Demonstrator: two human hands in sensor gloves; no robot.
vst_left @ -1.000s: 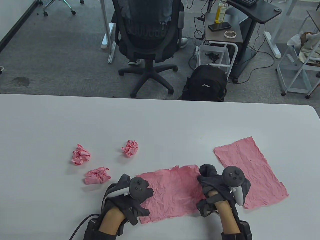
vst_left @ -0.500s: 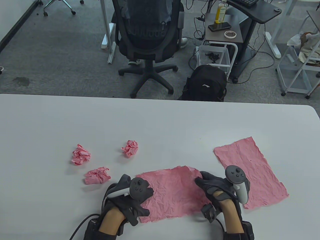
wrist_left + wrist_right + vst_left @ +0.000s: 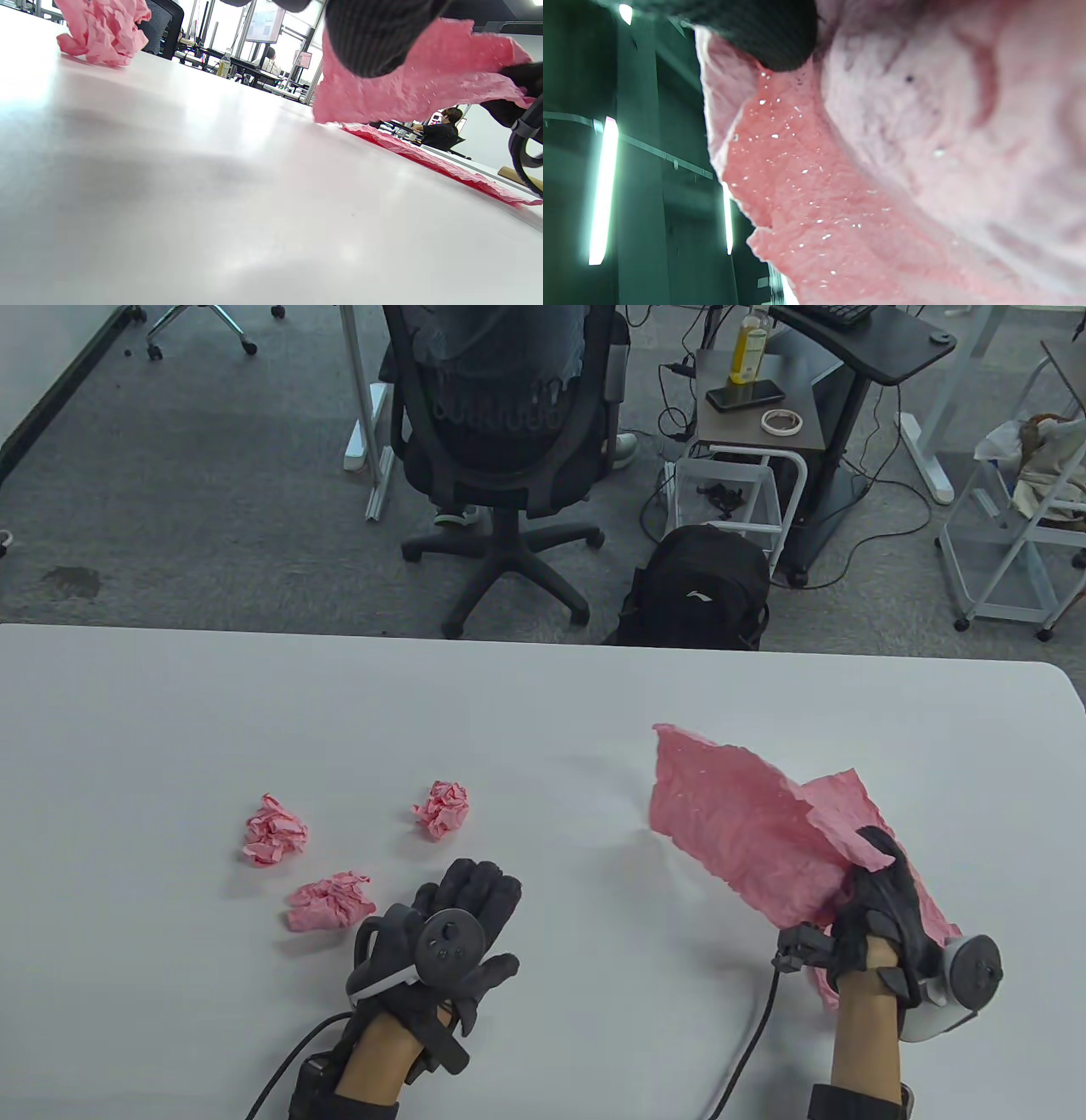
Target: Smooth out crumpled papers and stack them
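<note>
My right hand [image 3: 878,891] pinches one edge of a flattened pink sheet [image 3: 738,827] and holds it in the air above a second flat pink sheet [image 3: 857,802] at the table's right. The wrist views also show the lifted sheet [image 3: 407,91] [image 3: 848,182] and the lying sheet [image 3: 428,163]. My left hand [image 3: 471,899] lies flat on the white table [image 3: 543,712] with straight fingers and holds nothing. To its left sit three crumpled pink balls [image 3: 273,830] [image 3: 441,808] [image 3: 329,901]; one ball [image 3: 99,29] shows in the left wrist view.
Beyond the table's far edge stand a black office chair [image 3: 501,432], a black backpack [image 3: 704,589] and a small cart [image 3: 751,415] with a bottle, phone and tape roll. A white rack [image 3: 1018,534] stands at the far right.
My right hand has picked the flattened sheet off the table and swung it to the right, over the other sheet. My left hand has let go of it and spread out flat.
</note>
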